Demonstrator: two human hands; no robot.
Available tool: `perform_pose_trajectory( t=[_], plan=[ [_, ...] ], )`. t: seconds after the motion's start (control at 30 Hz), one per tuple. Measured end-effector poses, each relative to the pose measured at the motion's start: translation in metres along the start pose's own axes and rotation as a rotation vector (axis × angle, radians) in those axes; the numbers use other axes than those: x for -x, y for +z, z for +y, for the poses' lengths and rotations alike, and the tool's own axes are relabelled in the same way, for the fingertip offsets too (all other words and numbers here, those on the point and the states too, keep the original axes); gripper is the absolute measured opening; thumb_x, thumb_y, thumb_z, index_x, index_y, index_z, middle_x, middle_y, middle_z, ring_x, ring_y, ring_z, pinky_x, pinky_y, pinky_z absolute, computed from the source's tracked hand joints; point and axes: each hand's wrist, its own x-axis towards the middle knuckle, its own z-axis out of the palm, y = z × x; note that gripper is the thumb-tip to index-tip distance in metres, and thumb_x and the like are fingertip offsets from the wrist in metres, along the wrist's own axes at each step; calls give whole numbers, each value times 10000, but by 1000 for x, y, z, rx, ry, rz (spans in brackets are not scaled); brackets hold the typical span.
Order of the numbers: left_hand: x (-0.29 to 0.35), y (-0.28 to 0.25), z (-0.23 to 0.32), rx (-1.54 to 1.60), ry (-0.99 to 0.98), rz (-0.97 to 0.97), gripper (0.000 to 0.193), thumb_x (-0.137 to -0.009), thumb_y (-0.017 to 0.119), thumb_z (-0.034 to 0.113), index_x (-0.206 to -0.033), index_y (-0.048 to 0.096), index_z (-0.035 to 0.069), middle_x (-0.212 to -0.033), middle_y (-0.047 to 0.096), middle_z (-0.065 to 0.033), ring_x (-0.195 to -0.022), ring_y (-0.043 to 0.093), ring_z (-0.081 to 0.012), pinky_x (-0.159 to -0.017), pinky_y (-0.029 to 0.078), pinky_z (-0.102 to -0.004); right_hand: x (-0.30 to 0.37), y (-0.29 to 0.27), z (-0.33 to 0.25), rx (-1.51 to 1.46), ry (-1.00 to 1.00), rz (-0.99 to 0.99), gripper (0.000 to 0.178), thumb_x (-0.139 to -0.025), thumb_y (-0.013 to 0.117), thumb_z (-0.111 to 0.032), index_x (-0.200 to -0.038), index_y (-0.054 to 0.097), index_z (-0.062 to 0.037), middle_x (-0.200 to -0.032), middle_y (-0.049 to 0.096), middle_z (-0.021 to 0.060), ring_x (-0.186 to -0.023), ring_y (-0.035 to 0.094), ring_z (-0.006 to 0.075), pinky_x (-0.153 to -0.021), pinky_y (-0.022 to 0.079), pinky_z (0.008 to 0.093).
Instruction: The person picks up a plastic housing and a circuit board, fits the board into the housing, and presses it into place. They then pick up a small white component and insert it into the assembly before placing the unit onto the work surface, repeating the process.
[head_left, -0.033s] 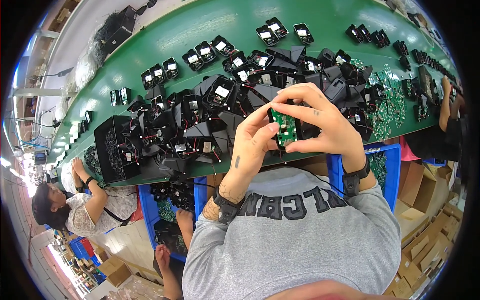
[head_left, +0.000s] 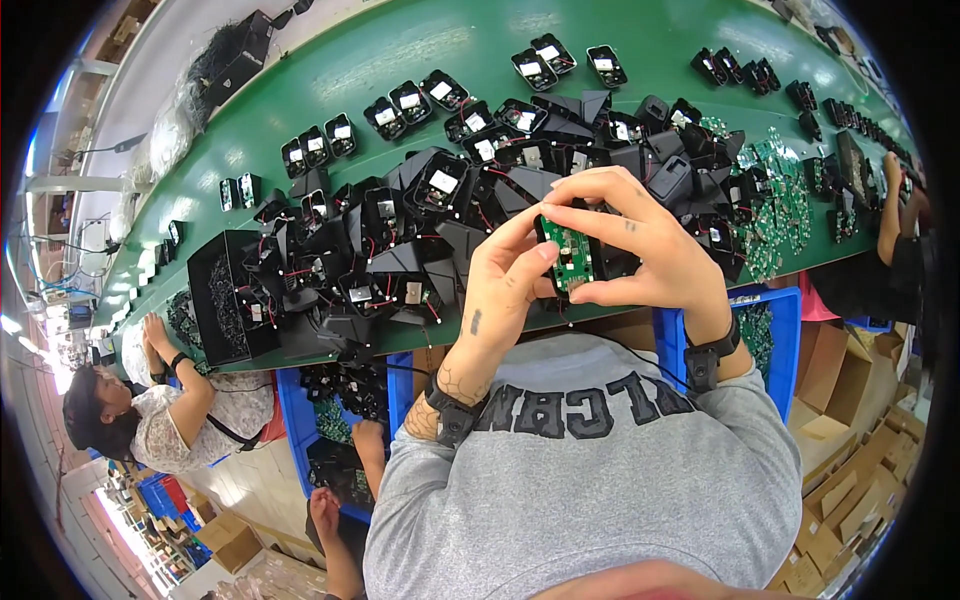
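Above the table's near edge I hold a green circuit board (head_left: 573, 250), with a dark rim along its side that looks like a black housing. My left hand (head_left: 508, 275) grips its left side, the thumb lying on the board's face. My right hand (head_left: 645, 240) closes round it from the other side, with fingers at the top and the thumb at the lower edge. Fingers cover parts of the rim. Just beyond my hands lies a heap of black plastic housings (head_left: 440, 185) with red wires and white or silver blocks inside.
Loose green circuit boards (head_left: 775, 200) lie heaped on the green table (head_left: 390, 65) at the right. A black bin (head_left: 218, 290) of small dark parts stands at the left. Blue crates (head_left: 785, 350) sit below the near edge. Co-workers' arms (head_left: 190, 385) are at the left and far right.
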Motion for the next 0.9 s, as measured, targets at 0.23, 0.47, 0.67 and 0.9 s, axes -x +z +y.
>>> perform_pose_trajectory(
  t=[0.23, 0.47, 0.67, 0.9],
  plan=[
    [2, 9, 12, -82, 19, 7, 500, -919, 545, 82, -1396, 402, 30, -1204, 573, -93, -1025, 597, -136, -794, 552, -271, 1, -7, -5, 285, -176, 77, 557, -618, 794, -234, -1123, 642, -53, -1198, 615, 100, -1103, 577, 292, -922, 426, 432],
    [4, 11, 15, -74, -21, -18, 517, -920, 553, 90, -1408, 387, 44, -1209, 570, -94, -1031, 593, -138, -797, 554, -278, 1, -10, -5, 401, -271, 103, 445, -686, 750, -339, -1040, 673, -79, -1126, 668, 79, -1073, 615, 270, -963, 403, 477],
    [3, 10, 13, -44, 37, 9, 549, -893, 568, 22, -1408, 378, 26, -1207, 569, -99, -1020, 595, -143, -814, 549, -285, 0, -6, -7, 288, -97, 55, 462, -592, 786, -202, -1038, 698, -121, -1209, 625, 95, -1206, 512, 333, -1004, 375, 503],
    [1, 10, 10, -175, 105, 67, 547, -851, 568, 16, -1374, 412, -13, -1142, 607, -136, -993, 619, -172, -813, 556, -301, 10, 8, 8, 50, -157, 268, 285, -603, 765, -81, -885, 736, -114, -1057, 674, 102, -1140, 546, 388, -1003, 375, 526]
  ],
)
